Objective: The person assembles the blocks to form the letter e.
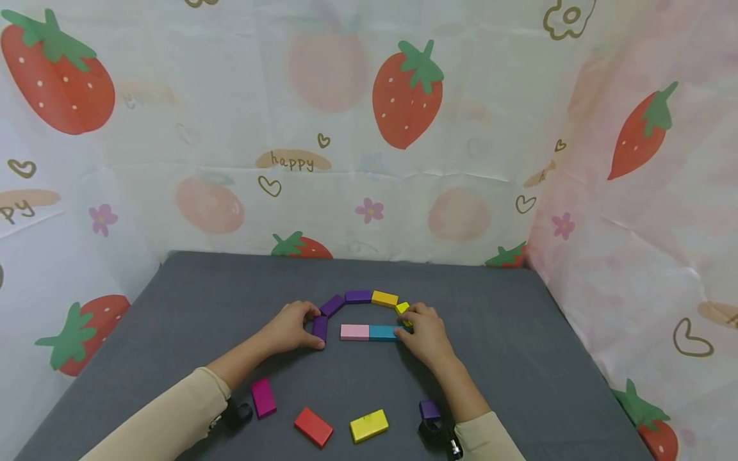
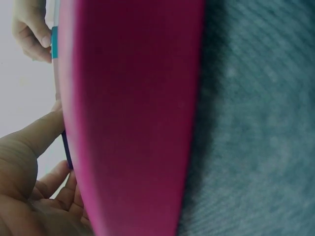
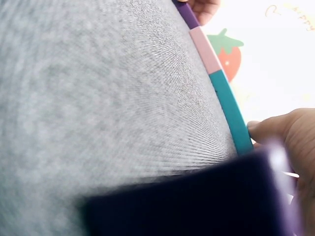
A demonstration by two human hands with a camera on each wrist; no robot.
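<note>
— Beige fabric sleeves point(image 1: 167, 419) are recorded nearest the head camera. What is found between them?

— Two loose blocks, material undetermined, on grey cloth point(image 1: 519, 358): a red rectangular block point(image 1: 314, 428), laid obliquely with its near end turned right, and a bright yellow rectangular block point(image 1: 369, 426), laid crosswise with its right end angled slightly away. By the left wrist, a magenta rectangular block point(image 1: 263, 398) is pointed away, its far end leaning left.

— How is the left hand point(image 1: 291, 330) engaged?

— A dark purple rectangular block point(image 1: 319, 328) is pinched lengthwise, thumb at the near end, fingers at the far end. It is placed at the left foot of a curved row of purple and yellow blocks point(image 1: 359, 297); its long axis is directed almost straight away, leaning slightly right.

— And the right hand point(image 1: 428, 336)?

— Thumb and fingers are curled about a partly covered yellow block point(image 1: 407, 323) at the row's right side; its exact axis cannot be told. Inside the curve, a pale pink rectangular block point(image 1: 354, 332) and a blue rectangular block point(image 1: 380, 333) are laid end to end, left to right.
</note>
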